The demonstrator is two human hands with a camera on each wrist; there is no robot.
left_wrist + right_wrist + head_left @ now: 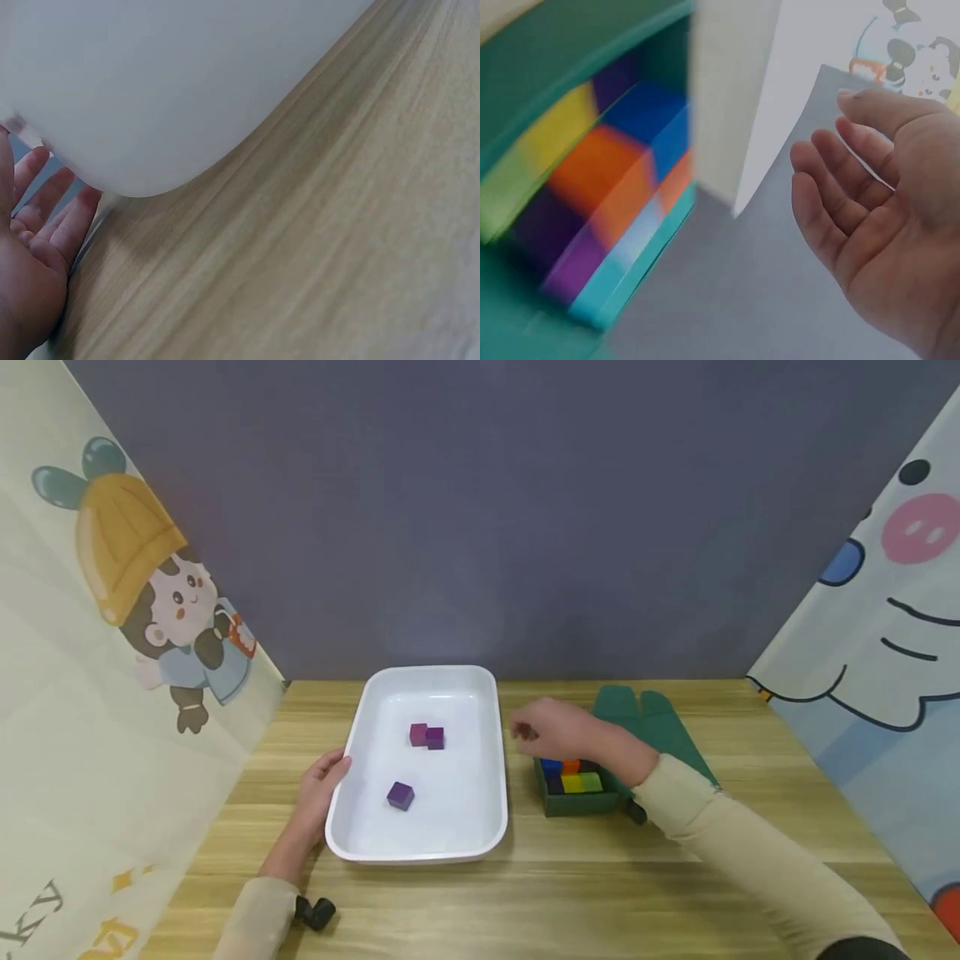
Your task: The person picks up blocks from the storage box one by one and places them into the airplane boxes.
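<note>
A white tray (450, 814) lies on the table with three purplish cubes inside: a magenta one (417, 735) touching a purple one (436, 738), and a darker purple one (401, 796) nearer the front. My left hand (315, 793) rests at the tray's left rim, its relaxed fingers (71, 225) against the outer wall. Between the tray and a small green box (581, 806), my right hand (558, 728) hovers with nothing in it, fingers loosely curved in the right wrist view. Colored blocks (604, 169), among them orange, blue, yellow, lime and purple, fill the box, partly hidden by my forearm.
Behind the green box a green flap (671, 727) with rounded ends lies partly under my right arm. A grey panel (480, 527) stands at the table's back edge. Printed cartoon sheets flank the wooden table (525, 910) left and right.
</note>
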